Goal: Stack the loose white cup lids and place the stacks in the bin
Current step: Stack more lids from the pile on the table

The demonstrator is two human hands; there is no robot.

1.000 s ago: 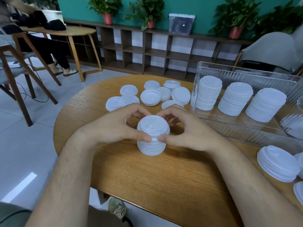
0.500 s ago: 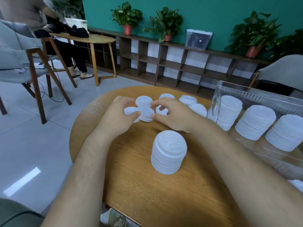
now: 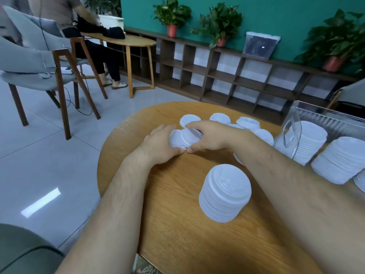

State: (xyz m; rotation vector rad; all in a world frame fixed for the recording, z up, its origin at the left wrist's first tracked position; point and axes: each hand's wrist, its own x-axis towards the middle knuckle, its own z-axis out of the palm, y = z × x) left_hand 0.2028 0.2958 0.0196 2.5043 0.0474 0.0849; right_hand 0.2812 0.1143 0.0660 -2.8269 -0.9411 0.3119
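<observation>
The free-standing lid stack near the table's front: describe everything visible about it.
The lid stack is a short column of white, thin plastic-looking cup lids, nested dome-up, leaning slightly. The top lid shows a raised rim and an embossed sip tab. It stands on the wooden table, nearer the camera than both hands, between the forearms, and nothing else touches it. It sits outside the clear bin.

The round table (image 3: 177,244) is honey-brown wood with a fine straight grain; the stack of lids (image 3: 225,192) at its centre is plain white, as are the loose lids (image 3: 220,118) toward twelve o'clock; the bin (image 3: 316,117) at two o'clock is clear with ribbed walls, white stacks (image 3: 339,161) showing inside; the wall (image 3: 276,12) beyond is teal; the shelving (image 3: 217,76) is dark brown; the plant pots (image 3: 171,31) are red under green leaves; the floor (image 3: 39,165) at nine o'clock is pale grey tile.
</observation>
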